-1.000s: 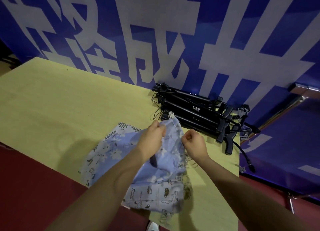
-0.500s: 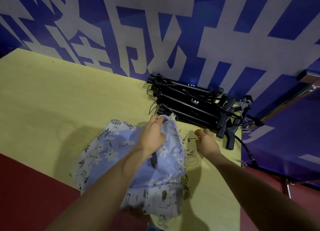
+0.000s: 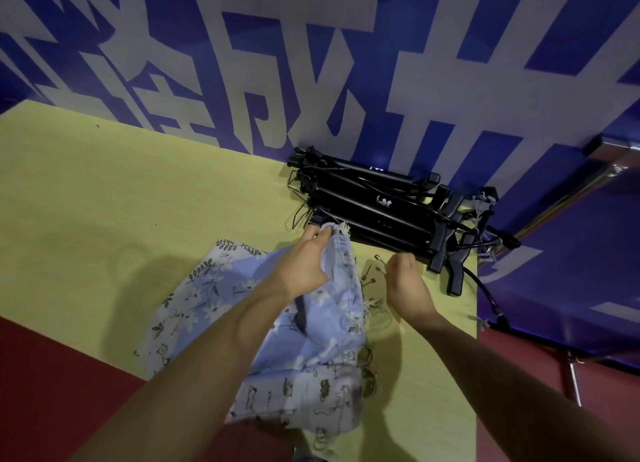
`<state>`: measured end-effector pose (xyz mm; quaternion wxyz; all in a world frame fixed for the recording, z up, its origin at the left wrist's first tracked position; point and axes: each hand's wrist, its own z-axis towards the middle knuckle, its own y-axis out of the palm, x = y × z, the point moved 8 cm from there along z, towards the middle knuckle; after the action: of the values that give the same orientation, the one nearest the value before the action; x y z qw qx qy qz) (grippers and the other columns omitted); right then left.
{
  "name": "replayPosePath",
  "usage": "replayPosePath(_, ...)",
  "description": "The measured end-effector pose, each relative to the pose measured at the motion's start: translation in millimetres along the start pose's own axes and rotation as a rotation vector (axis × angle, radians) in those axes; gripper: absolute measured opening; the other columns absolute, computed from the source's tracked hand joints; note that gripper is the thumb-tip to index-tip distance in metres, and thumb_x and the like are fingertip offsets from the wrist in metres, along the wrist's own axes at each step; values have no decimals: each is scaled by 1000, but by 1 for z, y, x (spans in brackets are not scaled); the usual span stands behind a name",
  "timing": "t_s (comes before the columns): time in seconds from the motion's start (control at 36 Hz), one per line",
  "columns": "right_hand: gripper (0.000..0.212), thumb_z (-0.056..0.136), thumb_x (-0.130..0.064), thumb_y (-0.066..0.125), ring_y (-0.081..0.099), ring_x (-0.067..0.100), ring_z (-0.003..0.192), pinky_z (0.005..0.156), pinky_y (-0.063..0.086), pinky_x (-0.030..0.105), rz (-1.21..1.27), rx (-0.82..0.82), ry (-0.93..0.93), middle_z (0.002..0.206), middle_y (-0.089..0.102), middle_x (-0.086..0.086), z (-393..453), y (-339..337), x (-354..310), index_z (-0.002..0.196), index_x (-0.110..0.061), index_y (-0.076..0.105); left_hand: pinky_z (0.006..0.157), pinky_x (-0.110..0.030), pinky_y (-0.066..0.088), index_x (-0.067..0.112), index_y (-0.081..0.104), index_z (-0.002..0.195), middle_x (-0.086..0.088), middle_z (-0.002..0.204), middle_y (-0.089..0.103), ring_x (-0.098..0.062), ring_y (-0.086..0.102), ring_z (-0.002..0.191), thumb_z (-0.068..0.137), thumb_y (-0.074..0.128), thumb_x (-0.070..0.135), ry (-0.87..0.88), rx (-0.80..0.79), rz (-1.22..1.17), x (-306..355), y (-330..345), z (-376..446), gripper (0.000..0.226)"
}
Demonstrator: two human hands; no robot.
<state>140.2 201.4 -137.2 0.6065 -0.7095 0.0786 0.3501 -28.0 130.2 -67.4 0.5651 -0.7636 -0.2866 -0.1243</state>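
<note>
A light blue cloth (image 3: 332, 326) printed with flowers and small cartoon figures lies bunched on the yellow table (image 3: 121, 202), its lower part hanging over the near edge. My left hand (image 3: 304, 264) grips the cloth's frayed top edge and holds it up off the table. My right hand (image 3: 405, 285) is just right of the cloth, fingers curled down, pinching one of several small pins (image 3: 370, 281) that lie on the table between hand and cloth.
A stack of folded black tripods (image 3: 374, 212) with cables lies along the table's back right, right behind both hands. A blue and white banner (image 3: 311, 63) forms the back wall. Red floor (image 3: 52, 375) shows below the table's near edge.
My right hand let go of the cloth, moved right to the pins and curled its fingers on one. My left hand kept hold of the cloth's top edge.
</note>
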Motion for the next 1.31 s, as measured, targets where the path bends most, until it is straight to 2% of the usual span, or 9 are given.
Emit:
replayPosePath(0.08, 6, 97, -10, 42, 48, 21, 76, 62, 41, 33, 87, 40, -150, 94, 44, 4, -5, -14, -33, 93, -10, 46, 60, -23, 32, 14, 7, 151, -3, 147, 21, -19, 43, 83, 88, 51, -6, 26, -30, 17, 5, -2, 1, 80)
replayPosePath(0.17, 9, 97, -14, 45, 44, 20, 87, 74, 41, 34, 59, -32, -295, 98, 46, 6, -6, -16, -64, 94, -8, 51, 56, -22, 29, 13, 8, 151, -2, 147, 22, -20, 44, 79, 87, 49, -8, 23, -18, 15, 5, -8, 1, 79)
replayPosePath(0.36, 11, 90, -18, 58, 41, 27, 91, 79, 37, 34, -106, -94, -494, 102, 49, 10, -2, -1, -112, 92, -8, 60, 79, -42, 48, 12, 15, 150, -6, 144, 26, -33, 49, 115, 85, 48, -9, 52, 31, 28, 11, -39, 1, 76)
replayPosePath(0.47, 9, 90, -15, 59, 43, 26, 91, 78, 28, 27, -70, -53, -484, 98, 50, 9, 7, -6, -121, 95, -9, 63, 82, -49, 49, 12, 18, 149, -7, 137, 31, -34, 53, 106, 84, 46, -5, 40, 63, 71, 8, -57, 2, 73)
replayPosePath(0.64, 12, 93, -17, 54, 43, 20, 94, 83, 36, 29, 4, 104, -339, 102, 50, 6, 33, -37, -111, 102, -9, 58, 65, -44, 47, 9, 31, 140, -8, 129, 33, -36, 56, 92, 85, 48, -1, -39, 142, 151, 1, -68, 14, 58)
replayPosePath(0.72, 29, 93, -24, 54, 44, 27, 107, 87, 31, 32, -144, 91, -274, 118, 50, 9, 56, -43, -103, 119, -10, 54, 58, -38, 38, 6, 39, 129, -11, 128, 34, -37, 56, 88, 87, 48, 2, -106, 171, 174, 1, -74, 21, 43)
replayPosePath(0.89, 67, 93, -28, 53, 31, 35, 134, 110, 26, 41, -418, -67, -63, 149, 30, 16, 104, -43, -76, 147, -8, 20, 62, -35, 36, 5, 45, 119, -12, 128, 37, -35, 55, 90, 88, 50, 7, -165, 190, 168, 1, -82, 41, 31)
replayPosePath(1.11, 53, 95, -30, 50, 41, 36, 127, 103, 33, 42, -587, -234, -52, 137, 43, 16, 138, -23, -64, 139, -8, 30, 62, -34, 37, 7, 47, 120, -11, 125, 40, -36, 55, 92, 87, 48, 5, -143, 206, 176, -5, -85, 60, 33)
replayPosePath(1.31, 43, 95, -27, 50, 48, 35, 120, 97, 38, 42, -604, -177, -121, 129, 50, 15, 150, -22, -64, 132, -11, 37, 63, -33, 37, 8, 47, 123, -10, 128, 39, -35, 56, 93, 87, 48, 5, -143, 181, 150, -11, -81, 74, 36)
